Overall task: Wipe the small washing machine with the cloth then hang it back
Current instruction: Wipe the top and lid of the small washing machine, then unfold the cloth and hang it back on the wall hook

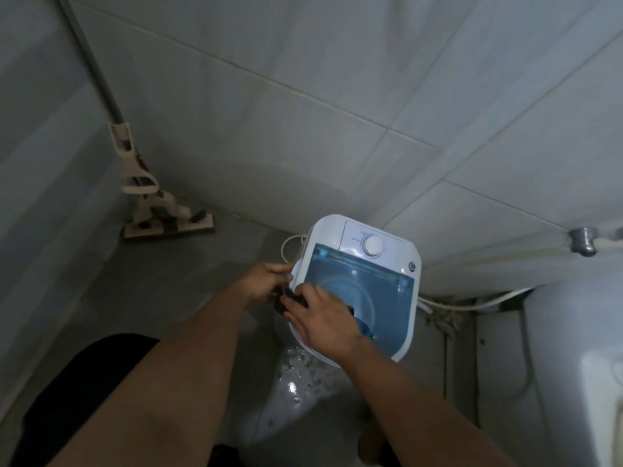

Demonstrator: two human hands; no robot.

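You are mid-wipe, I judge: your left hand (pixel 266 281) and right hand (pixel 323 320) meet, both pinching one dark cloth (pixel 286 299) at the near-left edge of the one washer (pixel 362 281) under them. Hanging it back remains. One mop (pixel 158 210) stands far left.

The washing machine (pixel 357 281) is smooth glossy white plastic with a translucent blue lid (pixel 364 281); the floor (pixel 293 375) gleams wet.
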